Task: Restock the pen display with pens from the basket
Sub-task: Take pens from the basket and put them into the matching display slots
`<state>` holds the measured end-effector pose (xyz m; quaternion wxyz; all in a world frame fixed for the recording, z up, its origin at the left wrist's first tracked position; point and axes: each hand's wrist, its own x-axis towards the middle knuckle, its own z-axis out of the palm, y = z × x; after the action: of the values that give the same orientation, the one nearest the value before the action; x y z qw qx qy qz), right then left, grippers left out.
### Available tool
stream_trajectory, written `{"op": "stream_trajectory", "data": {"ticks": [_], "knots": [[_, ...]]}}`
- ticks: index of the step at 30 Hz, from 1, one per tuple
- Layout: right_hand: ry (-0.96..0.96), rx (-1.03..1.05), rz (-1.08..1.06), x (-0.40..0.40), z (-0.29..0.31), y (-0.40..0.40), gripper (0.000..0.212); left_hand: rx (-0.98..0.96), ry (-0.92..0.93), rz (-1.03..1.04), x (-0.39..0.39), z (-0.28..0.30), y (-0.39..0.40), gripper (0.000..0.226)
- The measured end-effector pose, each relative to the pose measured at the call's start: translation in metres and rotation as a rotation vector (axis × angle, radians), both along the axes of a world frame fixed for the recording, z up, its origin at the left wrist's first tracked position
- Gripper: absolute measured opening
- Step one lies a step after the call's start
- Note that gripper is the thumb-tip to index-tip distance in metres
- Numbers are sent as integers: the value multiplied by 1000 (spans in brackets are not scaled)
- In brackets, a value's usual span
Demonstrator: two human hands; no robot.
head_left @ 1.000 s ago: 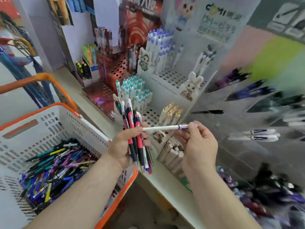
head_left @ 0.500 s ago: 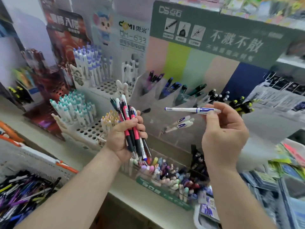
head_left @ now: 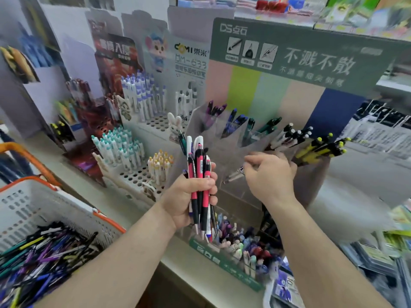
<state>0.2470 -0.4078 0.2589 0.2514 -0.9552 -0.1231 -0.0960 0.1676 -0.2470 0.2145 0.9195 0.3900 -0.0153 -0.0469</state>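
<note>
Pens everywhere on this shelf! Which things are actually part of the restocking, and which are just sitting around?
Part of the job:
- bundle of pens, gripped by the left hand
- white pen at the right hand
- clear pen display
- basket of loose pens

Just there:
- teal-capped pens
- rabbit figure
- green sign

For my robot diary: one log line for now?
left hand: grips red-and-black pens | right hand: at clear display | basket: holds pens
</note>
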Motion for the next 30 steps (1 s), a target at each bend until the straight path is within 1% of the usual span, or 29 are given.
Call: {"op": "stream_trajectory", "data": {"ticks": [1,2,3,5,6,8,10,13,16,17,19,20,21,23,25,26,28,30], "knots": [[-3,-22,-1,0,1,0,25,11,-2,-6,0,0,-1,52],[-21,2,1,-2,2,0,26,27,-4,-13,-1,-1,-2,52],[-48,88,13,-5,3,0,25,54,-6,-22,-1,-1,-3,52],[-48,372,61,-15,8,2,17,153,-21,-42,-1,-1,-5,48],[-1,496,107,-20,11,5,11,211,-28,-52,-1,-1,-5,45],[97,612,218,-33,15,10,10,285,-35,-73,-1,-1,-7,34],[189,621,307,-42,15,13,5,312,-44,-84,-1,0,-8,24],[277,571,320,-45,7,13,14,293,-43,-83,-1,-1,-11,17],[430,714,360,-46,8,9,16,244,-20,-79,-3,-7,-13,9],[428,722,372,-45,9,7,15,222,-11,-82,-3,-8,-13,8],[365,728,364,-44,13,1,13,155,15,-91,-3,-8,-12,15],[320,766,344,-42,15,-2,12,104,41,-82,-1,-8,-11,20],[281,847,316,-40,17,-6,11,56,76,-55,0,-8,-10,25],[237,1085,229,-36,19,-16,14,-6,117,4,3,-9,-6,33],[210,1298,139,-34,20,-21,16,-48,112,30,3,-10,-3,42],[207,1349,100,-34,19,-22,16,-81,95,34,4,-10,-2,51],[212,1363,40,-35,15,-21,14,-162,41,23,6,-8,-2,68],[215,1352,12,-38,11,-18,13,-216,6,7,9,-5,-4,73]]}}
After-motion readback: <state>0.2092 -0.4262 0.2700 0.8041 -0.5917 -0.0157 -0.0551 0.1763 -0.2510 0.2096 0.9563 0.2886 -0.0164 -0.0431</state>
